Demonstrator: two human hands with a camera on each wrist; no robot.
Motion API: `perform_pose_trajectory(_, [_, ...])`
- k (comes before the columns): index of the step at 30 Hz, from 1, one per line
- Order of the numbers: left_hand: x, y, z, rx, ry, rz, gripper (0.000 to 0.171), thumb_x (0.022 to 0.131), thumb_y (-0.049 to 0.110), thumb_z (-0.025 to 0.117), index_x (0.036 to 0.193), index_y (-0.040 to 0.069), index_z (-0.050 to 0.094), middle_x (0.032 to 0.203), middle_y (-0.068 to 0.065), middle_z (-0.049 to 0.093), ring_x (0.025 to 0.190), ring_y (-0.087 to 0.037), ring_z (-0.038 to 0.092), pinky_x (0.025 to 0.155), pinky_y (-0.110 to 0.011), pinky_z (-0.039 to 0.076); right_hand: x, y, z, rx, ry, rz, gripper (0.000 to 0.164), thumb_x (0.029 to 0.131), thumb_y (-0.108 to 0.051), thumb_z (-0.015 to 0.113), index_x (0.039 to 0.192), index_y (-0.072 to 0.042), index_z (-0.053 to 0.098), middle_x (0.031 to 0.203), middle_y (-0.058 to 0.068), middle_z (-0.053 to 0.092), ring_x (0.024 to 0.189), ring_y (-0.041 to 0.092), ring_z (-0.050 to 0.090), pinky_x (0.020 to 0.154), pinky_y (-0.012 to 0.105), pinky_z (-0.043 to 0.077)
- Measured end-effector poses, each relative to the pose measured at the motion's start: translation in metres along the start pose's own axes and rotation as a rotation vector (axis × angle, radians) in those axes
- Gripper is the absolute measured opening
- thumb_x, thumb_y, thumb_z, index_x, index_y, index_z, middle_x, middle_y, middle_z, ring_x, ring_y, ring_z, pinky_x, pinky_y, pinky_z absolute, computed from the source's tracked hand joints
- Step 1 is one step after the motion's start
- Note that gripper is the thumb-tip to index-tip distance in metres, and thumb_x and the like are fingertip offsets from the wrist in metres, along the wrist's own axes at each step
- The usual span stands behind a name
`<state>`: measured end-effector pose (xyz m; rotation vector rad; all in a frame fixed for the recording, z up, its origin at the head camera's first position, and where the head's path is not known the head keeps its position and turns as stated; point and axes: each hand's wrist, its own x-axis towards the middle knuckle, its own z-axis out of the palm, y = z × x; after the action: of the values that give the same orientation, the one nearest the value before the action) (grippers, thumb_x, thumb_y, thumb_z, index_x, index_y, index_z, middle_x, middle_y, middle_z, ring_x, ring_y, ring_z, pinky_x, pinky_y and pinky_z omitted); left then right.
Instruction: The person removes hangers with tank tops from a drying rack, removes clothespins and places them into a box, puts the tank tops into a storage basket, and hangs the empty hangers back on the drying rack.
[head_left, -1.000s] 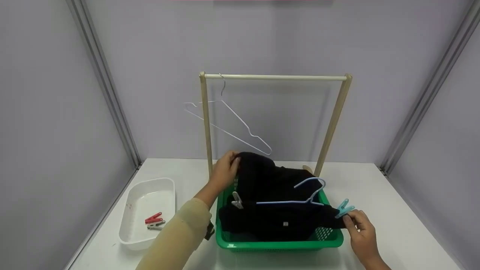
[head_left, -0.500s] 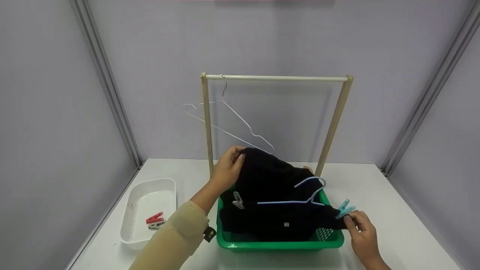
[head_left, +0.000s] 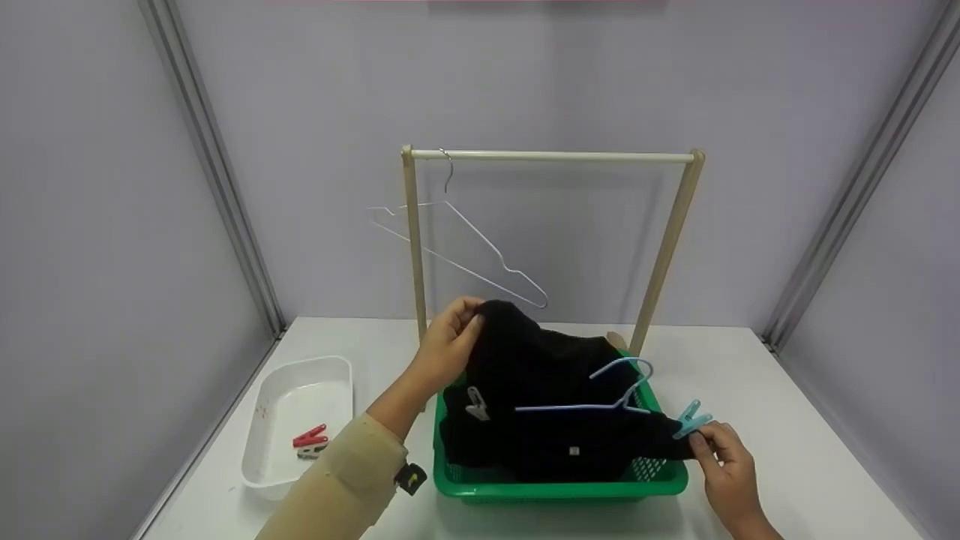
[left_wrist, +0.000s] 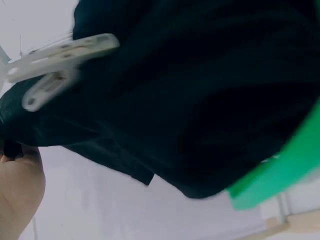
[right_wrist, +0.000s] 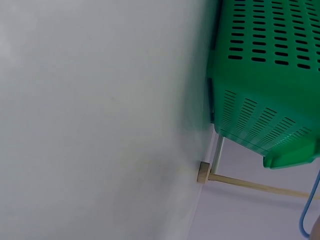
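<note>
A black garment [head_left: 540, 435] with a small white label lies in and over the green basket [head_left: 559, 491]. My left hand [head_left: 450, 341] pinches a raised part of its cloth at the basket's back left. At the right end of the garment, my right hand [head_left: 726, 469] pinches the edge just below a light-blue clothespin [head_left: 690, 420]. A white clothespin [left_wrist: 62, 60] grips the cloth on the left side. Between the two clothespins, a light-blue hanger [head_left: 570, 407] lies along the garment, its hook upward; the ends of its bar are hidden in the cloth.
Behind the basket stands a wooden rack with a white rod [head_left: 555, 156]. A thin white wire hanger [head_left: 480, 281] hangs from the rod's left end. On the left, a white tray [head_left: 259, 420] holds a red clothespin [head_left: 310, 436] and a whitish clothespin [head_left: 311, 452].
My left hand rose with the cloth, spreading it upward, then sank slightly and shifted a little left. My right hand kept its grip almost in place.
</note>
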<state>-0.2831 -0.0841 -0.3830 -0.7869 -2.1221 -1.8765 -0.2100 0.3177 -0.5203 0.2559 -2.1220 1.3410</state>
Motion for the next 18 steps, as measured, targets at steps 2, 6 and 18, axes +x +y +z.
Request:
perform_pose_trajectory(2, [-0.004, -0.011, 0.0, 0.004, -0.013, -0.02, 0.018, 0.105, 0.0, 0.045, 0.119, -0.006, 0.055, 0.107, -0.016, 0.068, 0.09, -0.018, 0.065, 0.077, -0.027, 0.055, 0.0, 0.0, -0.001, 0.008, -0.001, 0.0, 0.016, 0.097, 0.009, 0.056, 0.089, -0.001, 0.066, 0.083, 0.0, 0.056, 0.074, 0.009, 0.049, 0.065, 0.016, 0.044])
perform_pose_trajectory(6, [-0.009, -0.036, -0.002, 0.016, -0.029, -0.033, 0.017, 0.104, -0.002, 0.045, 0.117, -0.009, 0.054, 0.108, -0.019, 0.068, 0.091, -0.015, 0.065, 0.077, -0.025, 0.054, 0.0, 0.0, -0.001, 0.004, -0.003, -0.004, 0.017, 0.097, 0.009, 0.056, 0.088, -0.003, 0.066, 0.083, -0.001, 0.056, 0.074, 0.01, 0.048, 0.065, 0.018, 0.042])
perform_pose_trajectory(18, [-0.03, -0.092, -0.006, 0.219, -0.193, -0.097, 0.019, 0.102, -0.002, 0.051, 0.119, -0.006, 0.059, 0.12, -0.02, 0.065, 0.109, -0.026, 0.062, 0.091, -0.031, 0.052, -0.002, 0.0, 0.0, -0.017, -0.013, 0.004, 0.016, 0.097, 0.007, 0.057, 0.09, -0.004, 0.067, 0.084, -0.002, 0.058, 0.075, 0.01, 0.048, 0.067, 0.018, 0.042])
